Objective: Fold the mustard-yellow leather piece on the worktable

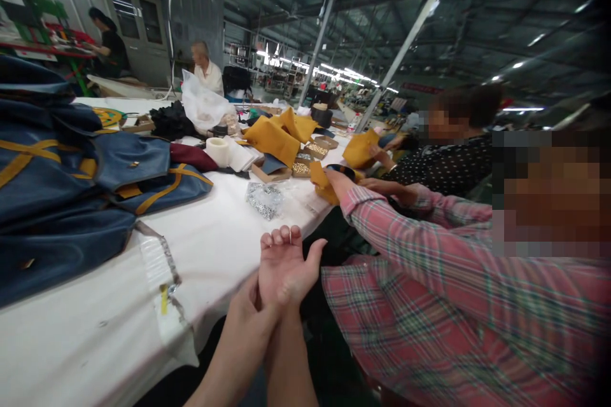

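Observation:
My right hand [286, 270] is turned palm up near the table's front edge. Its fingers are slightly curled, its thumb sticks out to the right, and nothing lies in the palm. My left hand [251, 308] is closed around the little-finger side of my right hand, by the wrist; some of its fingers are hidden underneath. Just beyond my fingertips, a clear plastic bag of small metal pieces [265, 199] rests on the white-covered table [214, 235].
Blue bags with yellow straps [114, 165] are piled at left. Yellow pieces [274, 137], boxes of small fittings [301, 168] and a tape roll [218, 152] lie farther back. A co-worker in a plaid shirt [405, 241] sits close on my right, hands on a yellow piece [324, 183].

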Available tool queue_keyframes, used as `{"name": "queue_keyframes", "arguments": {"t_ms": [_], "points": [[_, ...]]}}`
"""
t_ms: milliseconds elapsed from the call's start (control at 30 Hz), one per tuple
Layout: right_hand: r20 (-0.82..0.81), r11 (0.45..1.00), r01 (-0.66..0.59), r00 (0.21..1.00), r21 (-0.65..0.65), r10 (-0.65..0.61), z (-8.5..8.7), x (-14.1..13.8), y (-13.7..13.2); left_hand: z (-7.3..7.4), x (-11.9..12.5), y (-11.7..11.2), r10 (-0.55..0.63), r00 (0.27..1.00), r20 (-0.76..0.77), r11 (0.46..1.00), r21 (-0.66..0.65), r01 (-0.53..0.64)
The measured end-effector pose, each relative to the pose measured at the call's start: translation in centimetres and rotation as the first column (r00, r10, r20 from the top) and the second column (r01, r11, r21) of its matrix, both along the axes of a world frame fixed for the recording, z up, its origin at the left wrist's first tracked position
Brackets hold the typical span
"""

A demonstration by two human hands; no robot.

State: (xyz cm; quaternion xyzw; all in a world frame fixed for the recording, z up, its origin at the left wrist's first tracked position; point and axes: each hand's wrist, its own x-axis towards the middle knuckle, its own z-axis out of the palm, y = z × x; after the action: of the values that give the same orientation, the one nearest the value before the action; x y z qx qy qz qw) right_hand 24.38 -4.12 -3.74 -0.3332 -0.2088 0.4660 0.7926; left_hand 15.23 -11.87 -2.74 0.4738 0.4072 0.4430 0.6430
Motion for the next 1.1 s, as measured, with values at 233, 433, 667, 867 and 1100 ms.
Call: {"name": "queue_keyframes", "arguments": {"t_ms": [233,433,667,867,1100], "points": [[-0.034,1.0,-0.02,0.999,-0.024,0.019,0.7,-1.2,-0.1,-0.8,0.5,-0.4,0.102,0.995,0.024,0.993,0.059,-0.103],[-0.09,0.999,-0.041,0.995,-0.008,0.04,1.6,-2.3,-0.5,1.0,0.2,1.1,0.124,0.992,-0.005,0.989,0.085,-0.123],[-0.117,0.999,-0.047,0.992,-0.013,0.045,1.5,-1.6,-0.9,0.5,6.0,5.7,0.191,0.981,-0.024,0.971,0.152,-0.185],[-0.186,0.999,-0.019,0.982,-0.028,0.013,1.4,-2.2,-1.1,-1.0,6.7,6.0,0.241,0.97,-0.016,0.961,0.144,-0.236],[-0.252,0.998,-0.027,0.967,0.052,0.039,2.2,-2.8,-1.2,0.5,4.8,5.7,0.185,0.983,-0.001,0.972,0.148,-0.183]]}}
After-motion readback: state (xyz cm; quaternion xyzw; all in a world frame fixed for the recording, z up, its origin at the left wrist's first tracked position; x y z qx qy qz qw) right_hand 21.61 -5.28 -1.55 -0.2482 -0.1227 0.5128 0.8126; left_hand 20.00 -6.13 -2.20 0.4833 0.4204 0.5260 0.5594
